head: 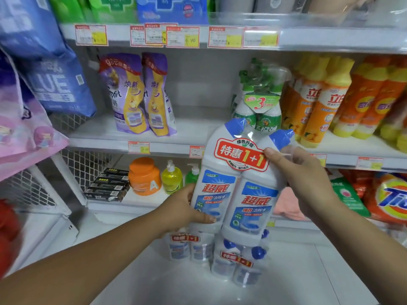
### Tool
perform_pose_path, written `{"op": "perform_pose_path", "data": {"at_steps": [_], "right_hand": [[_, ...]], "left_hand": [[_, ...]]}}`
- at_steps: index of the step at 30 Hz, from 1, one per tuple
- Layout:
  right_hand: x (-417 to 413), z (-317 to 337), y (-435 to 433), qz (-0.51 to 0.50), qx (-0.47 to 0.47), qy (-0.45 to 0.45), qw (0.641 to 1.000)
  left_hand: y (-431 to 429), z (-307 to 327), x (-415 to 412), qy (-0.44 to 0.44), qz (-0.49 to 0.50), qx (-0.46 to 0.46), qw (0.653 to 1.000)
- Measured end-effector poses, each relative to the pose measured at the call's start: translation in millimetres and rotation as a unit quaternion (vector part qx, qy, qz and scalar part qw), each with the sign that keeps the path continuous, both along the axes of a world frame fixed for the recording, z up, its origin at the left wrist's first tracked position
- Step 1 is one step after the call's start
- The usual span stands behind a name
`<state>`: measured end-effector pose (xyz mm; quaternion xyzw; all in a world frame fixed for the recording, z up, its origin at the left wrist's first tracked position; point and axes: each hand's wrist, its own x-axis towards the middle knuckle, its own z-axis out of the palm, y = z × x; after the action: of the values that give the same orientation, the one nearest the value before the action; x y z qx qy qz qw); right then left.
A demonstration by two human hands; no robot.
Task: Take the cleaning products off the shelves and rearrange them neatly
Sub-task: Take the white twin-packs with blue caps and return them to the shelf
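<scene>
Two-bottle cleaner pack (233, 188) held up at the shelf (99, 133).
Your left hand (185, 208) grips its lower side, right hand (299, 175) its upper right; similar packs (222, 254) sit underneath.

Twin-pack (233, 190) up front, left hand (182, 208) low on its side, right hand (301, 172) high. Spare packs (235, 260) sit beneath it. On the shelf (105, 135) behind: pouches (136, 93) left, spray bottles (259, 100) directly behind.
</scene>
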<state>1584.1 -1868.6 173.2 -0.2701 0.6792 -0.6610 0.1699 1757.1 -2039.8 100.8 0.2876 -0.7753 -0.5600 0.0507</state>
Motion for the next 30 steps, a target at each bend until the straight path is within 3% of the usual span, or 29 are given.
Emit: {"op": "perform_pose_path", "data": {"at_steps": [6, 9, 14, 22, 30], "right_hand": [[-14, 48, -58, 0.068, -0.112, 0.095, 0.987], [-31, 65, -94, 0.081, -0.133, 0.141, 0.978], [-63, 71, -144, 0.08, -0.132, 0.178, 0.972], [-95, 52, -198, 0.059, -0.081, 0.195, 0.976], [-101, 12, -217, 0.032, 0.014, 0.155, 0.987]], "left_hand": [[-67, 42, -39, 0.117, 0.109, -0.124, 0.979], [-104, 63, -63, 0.149, 0.15, -0.197, 0.957], [-154, 60, -107, 0.172, 0.177, -0.233, 0.941], [-187, 25, -139, 0.16, 0.182, -0.217, 0.946], [-192, 18, -144, 0.163, 0.181, -0.231, 0.942]]}}
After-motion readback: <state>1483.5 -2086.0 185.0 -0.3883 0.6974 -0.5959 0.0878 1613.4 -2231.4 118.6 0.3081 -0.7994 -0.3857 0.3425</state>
